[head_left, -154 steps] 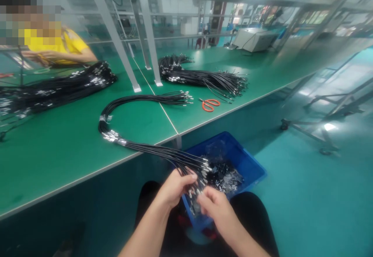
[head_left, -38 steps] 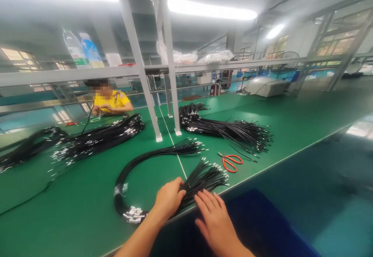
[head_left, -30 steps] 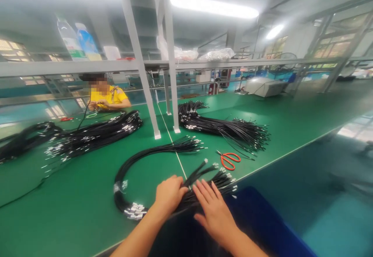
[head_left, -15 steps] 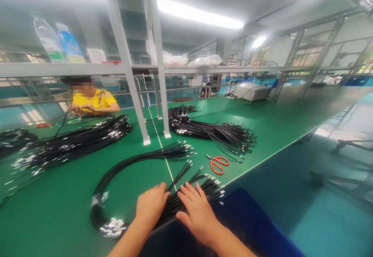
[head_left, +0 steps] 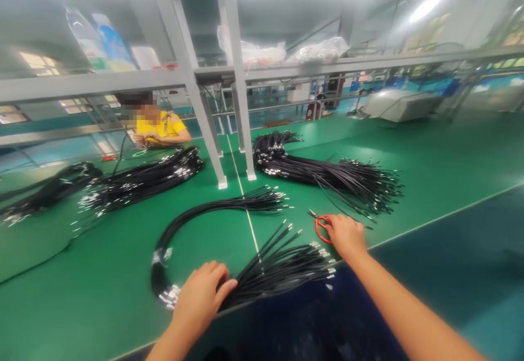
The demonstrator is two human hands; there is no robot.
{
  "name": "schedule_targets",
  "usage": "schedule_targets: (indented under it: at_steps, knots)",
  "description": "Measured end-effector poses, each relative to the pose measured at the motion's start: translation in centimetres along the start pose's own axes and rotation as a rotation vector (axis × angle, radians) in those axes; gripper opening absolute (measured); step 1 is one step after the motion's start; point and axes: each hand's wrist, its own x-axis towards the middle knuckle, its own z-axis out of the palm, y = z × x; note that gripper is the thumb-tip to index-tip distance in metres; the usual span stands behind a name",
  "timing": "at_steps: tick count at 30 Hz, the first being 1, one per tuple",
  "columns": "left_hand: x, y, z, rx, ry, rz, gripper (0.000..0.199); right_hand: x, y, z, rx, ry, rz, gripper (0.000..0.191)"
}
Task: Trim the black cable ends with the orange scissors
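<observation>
Near the table's front edge, my left hand curls its fingers round a bundle of black cables; part of the grip is hidden behind the hand. The bundle loops back to the left under clear tape, and its loose ends with white tips fan out towards the right. My right hand is closed over the handles of the red-handled scissors, which lie at the table with their blade tips pointing to the far left. The palm hides part of the handles.
Larger black cable piles lie at the back right and back left. Metal shelf posts stand on the green table. Bottles stand on the shelf above. A person in a yellow top sits across the table, hands raised.
My right hand has left the cable bundle and moved right onto the scissors, closing on their handles. My left hand stays at the bundle. The view has turned.
</observation>
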Motion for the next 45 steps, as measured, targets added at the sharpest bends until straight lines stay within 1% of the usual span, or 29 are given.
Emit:
schedule_targets:
  at_steps: [2,4,6,8,10,11,12,14,16,19,21,23,24,26,27,29,31,33,35,37,38,39,41,43,45]
  knots:
    - [0.0,-0.2,0.2,-0.026,0.021,-0.011,0.023,0.0,-0.1,-0.4,-0.047,-0.033,0.004,0.026]
    - [0.2,-0.4,-0.1,-0.059,0.051,-0.036,0.031,0.2,-0.1,-0.7,-0.071,-0.066,0.000,0.026]
    - [0.0,-0.2,-0.5,-0.076,0.096,-0.062,0.034,0.2,0.0,-0.9,-0.073,-0.088,-0.016,0.026]
    - [-0.5,0.5,-0.6,-0.075,0.124,-0.055,0.026,0.1,0.0,-0.9,-0.058,-0.105,-0.048,0.025]
    - [-1.1,1.4,-0.3,-0.069,0.117,-0.020,0.012,-0.2,-0.1,-0.8,-0.037,-0.109,-0.070,0.024]
    - [-1.4,1.8,0.0,-0.063,0.109,-0.009,0.007,-0.3,-0.2,-0.7,-0.026,-0.102,-0.071,0.023]
    - [-1.6,2.1,0.3,-0.058,0.104,-0.012,0.007,-0.3,-0.4,-0.6,-0.012,-0.088,-0.063,0.023]
    - [-1.7,2.5,1.0,-0.057,0.100,-0.046,0.017,-0.3,-0.6,-0.5,0.027,-0.041,-0.031,0.023]
    - [-1.5,2.6,1.5,-0.064,0.094,-0.073,0.020,-0.2,-0.6,-0.4,0.086,0.019,0.011,0.024]
    - [-0.4,2.6,2.0,-0.059,0.098,-0.058,0.008,0.1,-0.4,-1.0,0.214,0.125,0.057,0.023]
    - [0.9,2.7,2.1,-0.047,0.133,-0.062,0.010,-0.2,-0.5,-1.9,0.315,0.199,0.046,0.029]
    - [2.6,2.7,2.0,-0.042,0.180,-0.095,0.013,-1.0,-1.2,-2.9,0.416,0.249,-0.014,0.036]
    - [3.4,2.7,1.9,-0.047,0.199,-0.113,0.013,-1.8,-1.7,-3.2,0.463,0.257,-0.060,0.037]
    - [4.6,2.3,1.5,-0.075,0.216,-0.127,0.013,-3.6,-3.1,-3.5,0.547,0.228,-0.177,0.029]
    - [5.0,2.1,1.3,-0.098,0.214,-0.112,0.012,-4.6,-3.9,-3.3,0.580,0.203,-0.234,0.027]
    - [4.9,1.6,0.9,-0.145,0.193,-0.036,0.011,-6.6,-5.1,-2.4,0.621,0.159,-0.319,0.024]
    - [4.0,1.2,0.7,-0.178,0.158,0.077,0.009,-8.2,-5.6,-1.1,0.639,0.152,-0.330,0.020]
    - [2.6,0.8,0.8,-0.187,0.123,0.178,0.008,-9.4,-5.3,0.0,0.668,0.179,-0.289,0.017]
    - [1.5,0.6,0.9,-0.185,0.102,0.243,0.008,-10.3,-4.5,0.6,0.688,0.251,-0.208,0.017]
    - [1.2,0.3,0.8,-0.187,0.095,0.264,0.010,-11.0,-3.9,0.7,0.686,0.334,-0.157,0.020]
    - [1.4,0.3,0.7,-0.188,0.099,0.256,0.014,-11.2,-3.9,0.6,0.677,0.365,-0.167,0.022]
    - [1.7,0.2,0.5,-0.186,0.107,0.236,0.018,-11.3,-4.2,0.5,0.666,0.383,-0.207,0.023]
    - [2.8,0.3,0.2,-0.166,0.120,0.174,0.024,-11.0,-5.5,0.4,0.640,0.389,-0.348,0.024]
    - [3.7,0.8,0.1,-0.128,0.105,0.112,0.019,-10.2,-7.5,0.6,0.608,0.376,-0.505,0.030]
    - [3.9,1.4,0.4,-0.091,0.073,0.065,0.013,-9.4,-9.2,0.9,0.557,0.350,-0.628,0.031]
